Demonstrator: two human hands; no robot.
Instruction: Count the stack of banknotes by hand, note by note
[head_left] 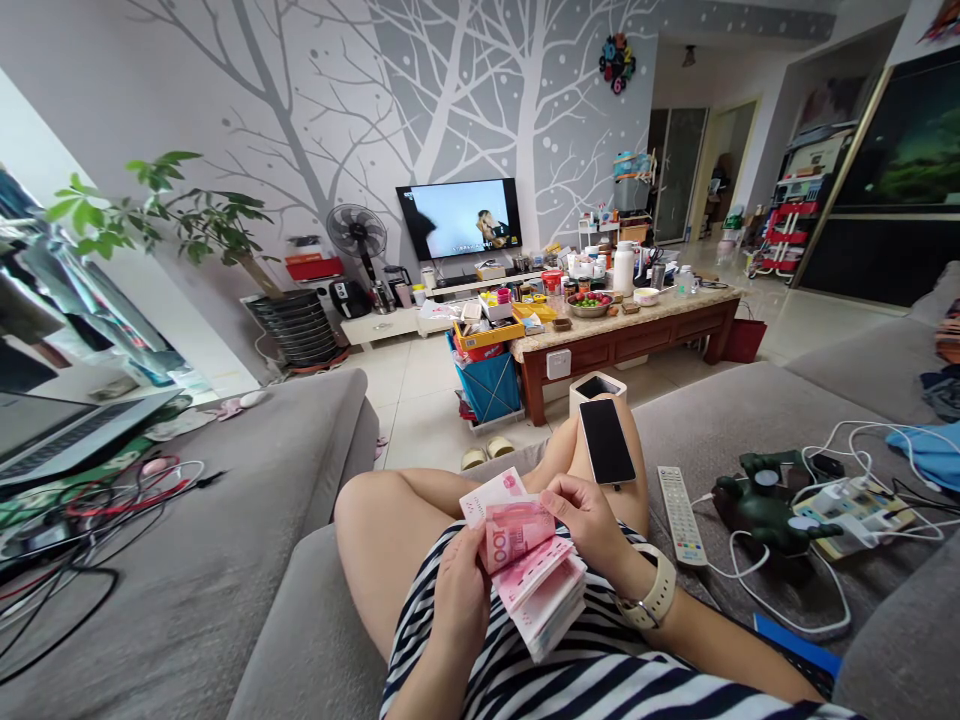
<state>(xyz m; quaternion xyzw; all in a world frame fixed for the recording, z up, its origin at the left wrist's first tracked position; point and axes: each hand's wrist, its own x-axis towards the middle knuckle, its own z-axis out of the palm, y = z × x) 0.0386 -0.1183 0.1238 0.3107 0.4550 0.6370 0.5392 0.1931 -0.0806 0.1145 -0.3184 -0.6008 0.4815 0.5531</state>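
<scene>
A thick stack of pink and red banknotes (551, 598) is held over my lap, its lower end fanned toward me. My left hand (459, 582) grips the stack on its left side, thumb on top. With fingers pinched, my right hand (589, 520) holds the upper edge of a bent note marked 100. Another note sticks out flat beyond the far end of the stack. A beige watch (651, 592) is strapped round my right wrist. On my right knee lies a smartphone (606, 442) with a dark screen.
Right of my leg, a remote control (681, 515), a dark green device (772, 500) and a power strip (862, 515) with white cables lie on the grey sofa (697, 400). A laptop (75, 440) and tangled cables are at left. Ahead stands a loaded coffee table (637, 335).
</scene>
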